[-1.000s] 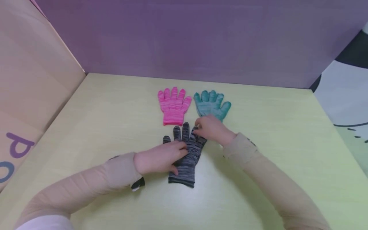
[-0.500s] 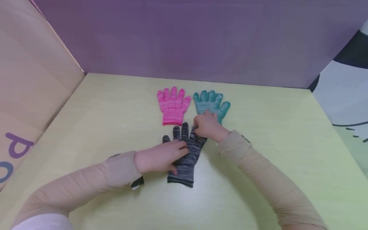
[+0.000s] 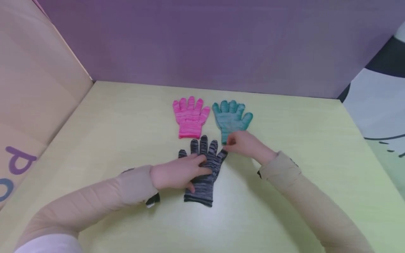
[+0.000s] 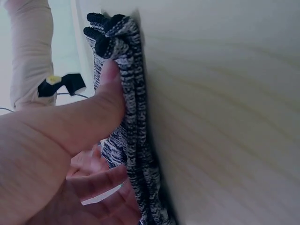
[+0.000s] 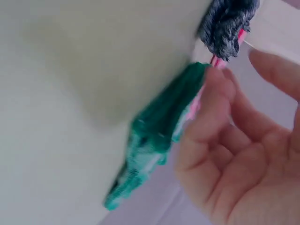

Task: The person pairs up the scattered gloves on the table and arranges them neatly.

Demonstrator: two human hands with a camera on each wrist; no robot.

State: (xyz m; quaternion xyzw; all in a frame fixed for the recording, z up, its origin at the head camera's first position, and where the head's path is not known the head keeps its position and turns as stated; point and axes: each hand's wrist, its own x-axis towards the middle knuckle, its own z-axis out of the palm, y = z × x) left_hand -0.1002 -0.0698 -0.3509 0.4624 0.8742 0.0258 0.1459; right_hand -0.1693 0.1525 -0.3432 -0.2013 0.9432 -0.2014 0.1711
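Observation:
In the head view a black-and-grey knit glove [image 3: 204, 182] lies flat on the table, fingers pointing away from me. My left hand [image 3: 180, 172] rests across its palm, partly covering it. In the left wrist view, the thumb [image 4: 110, 89] of this hand touches the glove's side. My right hand [image 3: 245, 143] hovers by the tip of the dark glove's thumb, its fingers loosely curled. The right wrist view shows a gap between thumb and forefinger, with nothing held. Beyond it lies a green glove [image 3: 232, 117], its cuff partly behind my right hand.
A pink glove [image 3: 191, 117] lies left of the green one, past the dark glove's fingertips. The pale yellow table [image 3: 126, 123] ends at a purple wall panel [image 3: 221, 45]. A beige panel with letters [image 3: 25, 105] borders the left side.
My right hand has moved from the dark glove's forefinger toward me, to the tip of its thumb. The green glove's cuff now shows more. My left hand has stayed in place.

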